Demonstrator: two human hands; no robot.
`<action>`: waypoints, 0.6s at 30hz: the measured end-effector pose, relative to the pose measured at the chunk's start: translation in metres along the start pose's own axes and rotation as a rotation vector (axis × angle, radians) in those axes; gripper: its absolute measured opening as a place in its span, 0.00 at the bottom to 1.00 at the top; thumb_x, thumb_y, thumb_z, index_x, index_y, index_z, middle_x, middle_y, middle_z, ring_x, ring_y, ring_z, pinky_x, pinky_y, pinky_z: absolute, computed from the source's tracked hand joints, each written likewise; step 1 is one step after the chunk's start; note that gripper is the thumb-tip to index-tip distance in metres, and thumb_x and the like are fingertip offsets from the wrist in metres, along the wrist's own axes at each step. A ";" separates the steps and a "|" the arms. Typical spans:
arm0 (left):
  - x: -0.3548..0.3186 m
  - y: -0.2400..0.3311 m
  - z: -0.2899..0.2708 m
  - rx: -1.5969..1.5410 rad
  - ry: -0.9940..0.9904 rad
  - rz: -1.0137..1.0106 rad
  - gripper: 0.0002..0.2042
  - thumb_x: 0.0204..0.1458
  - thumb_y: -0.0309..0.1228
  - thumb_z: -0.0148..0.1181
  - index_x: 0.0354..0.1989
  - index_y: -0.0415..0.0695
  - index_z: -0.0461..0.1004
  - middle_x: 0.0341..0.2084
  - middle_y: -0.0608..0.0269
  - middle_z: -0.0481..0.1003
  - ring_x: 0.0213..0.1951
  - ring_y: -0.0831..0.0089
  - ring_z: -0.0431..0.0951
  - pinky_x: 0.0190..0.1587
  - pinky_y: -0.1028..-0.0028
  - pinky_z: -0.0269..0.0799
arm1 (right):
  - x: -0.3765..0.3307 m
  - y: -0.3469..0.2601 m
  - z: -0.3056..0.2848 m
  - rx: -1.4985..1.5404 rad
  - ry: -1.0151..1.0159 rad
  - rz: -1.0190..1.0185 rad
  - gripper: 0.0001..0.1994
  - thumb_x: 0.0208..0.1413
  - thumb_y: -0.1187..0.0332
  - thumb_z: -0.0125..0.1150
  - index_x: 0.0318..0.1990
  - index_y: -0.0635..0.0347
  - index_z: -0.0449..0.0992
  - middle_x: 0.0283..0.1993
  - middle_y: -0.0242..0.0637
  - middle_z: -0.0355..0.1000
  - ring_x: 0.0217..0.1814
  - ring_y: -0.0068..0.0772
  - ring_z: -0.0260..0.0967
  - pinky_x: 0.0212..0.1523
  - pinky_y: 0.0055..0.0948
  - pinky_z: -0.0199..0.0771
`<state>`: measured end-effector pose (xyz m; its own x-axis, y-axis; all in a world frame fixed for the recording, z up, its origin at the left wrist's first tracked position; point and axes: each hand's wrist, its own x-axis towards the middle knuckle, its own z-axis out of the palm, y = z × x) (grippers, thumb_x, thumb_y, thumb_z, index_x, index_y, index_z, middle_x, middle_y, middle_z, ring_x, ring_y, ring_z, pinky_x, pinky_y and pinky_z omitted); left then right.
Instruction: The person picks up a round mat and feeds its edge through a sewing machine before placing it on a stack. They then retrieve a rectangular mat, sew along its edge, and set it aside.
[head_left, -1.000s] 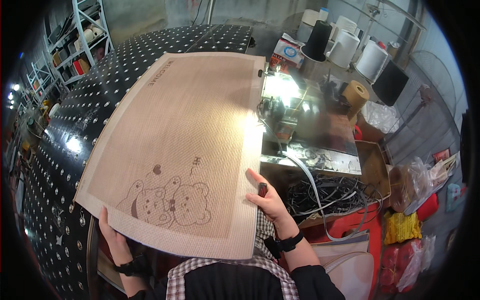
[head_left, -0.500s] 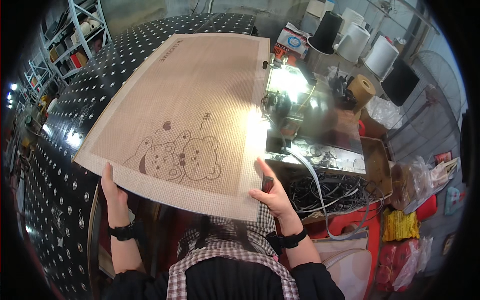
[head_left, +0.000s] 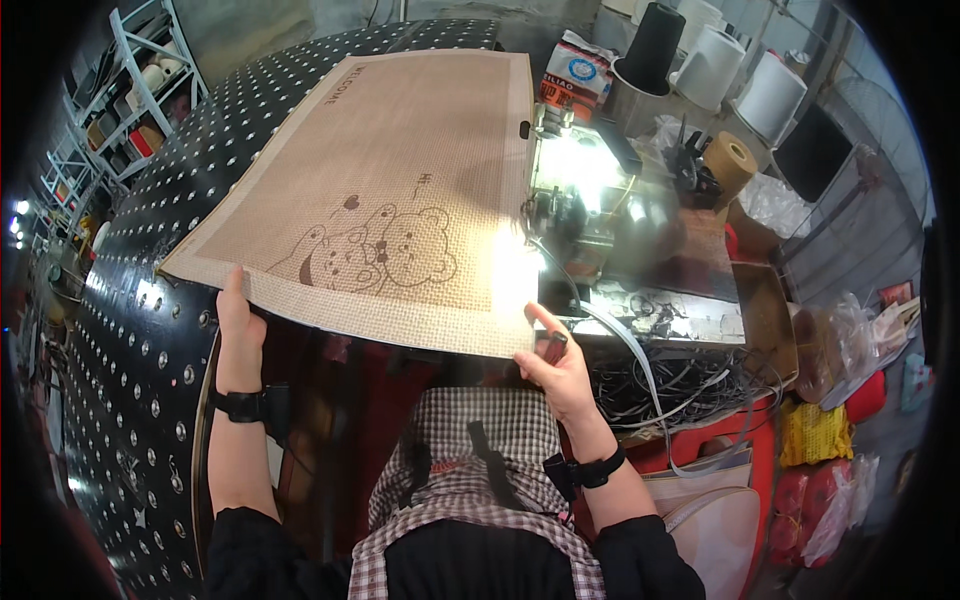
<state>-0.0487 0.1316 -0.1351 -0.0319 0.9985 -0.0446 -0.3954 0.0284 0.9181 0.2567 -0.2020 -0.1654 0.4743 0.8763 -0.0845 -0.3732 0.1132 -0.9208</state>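
A sewing machine [head_left: 575, 195] stands lit on the table. Beyond it stand thread cones [head_left: 715, 60]. A tape roll [head_left: 728, 162] lies to its right, cables [head_left: 670, 375] nearer.

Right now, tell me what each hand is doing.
Left hand: fingers closed on the near edge of the woven mat.
Right hand: holding the mat's near right corner.

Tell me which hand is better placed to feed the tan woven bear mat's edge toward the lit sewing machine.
Right, probably. The right hand grips the tan woven bear mat at its near corner, on the side of the lit sewing machine. The left hand holds the far corner, over the black perforated table.
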 end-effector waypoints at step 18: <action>0.133 -0.031 0.081 0.179 -0.177 -0.221 0.19 0.62 0.34 0.53 0.56 0.36 0.65 0.52 0.54 0.71 0.52 0.59 0.73 0.54 0.58 0.72 | 0.062 -0.006 0.012 -0.435 -0.032 -0.147 0.34 0.58 0.82 0.53 0.71 0.49 0.53 0.37 0.36 0.79 0.25 0.12 0.62 0.30 0.16 0.70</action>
<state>0.0336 0.2670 -0.1381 0.2024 0.9595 -0.1958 -0.2071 0.2374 0.9491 0.2788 -0.1433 -0.1610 0.4697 0.8805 0.0647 0.0693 0.0362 -0.9969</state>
